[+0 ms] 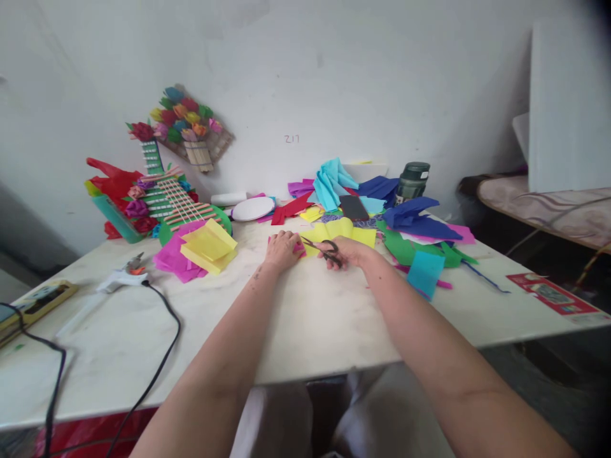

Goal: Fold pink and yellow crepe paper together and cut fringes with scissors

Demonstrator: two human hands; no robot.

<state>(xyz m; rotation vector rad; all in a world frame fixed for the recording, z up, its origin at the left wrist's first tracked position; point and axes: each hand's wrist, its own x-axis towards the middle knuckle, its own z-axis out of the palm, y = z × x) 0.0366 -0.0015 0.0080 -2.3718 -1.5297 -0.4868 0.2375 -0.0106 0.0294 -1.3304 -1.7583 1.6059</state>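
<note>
My right hand (347, 252) grips a pair of dark-handled scissors (330, 252), their blades pointing left toward my other hand. Pink paper (300, 248) lies under my left hand (283, 248), whose fingers are bent over it and hold it at the table. The blade tips come close to this paper; whether they touch it is hard to see. Just behind both hands spreads a sheet of yellow paper (356, 234). Left of them sits a pile of folded yellow paper (209, 246) on magenta paper (179, 257).
A glue gun (125, 278) with a black cord lies on the left of the table (310, 331). Behind it leans a flower-decorated paper guitar (167, 197). Toward the back are a white disc (252, 208), a phone (354, 207), a dark bottle (412, 181) and blue paper (415, 218).
</note>
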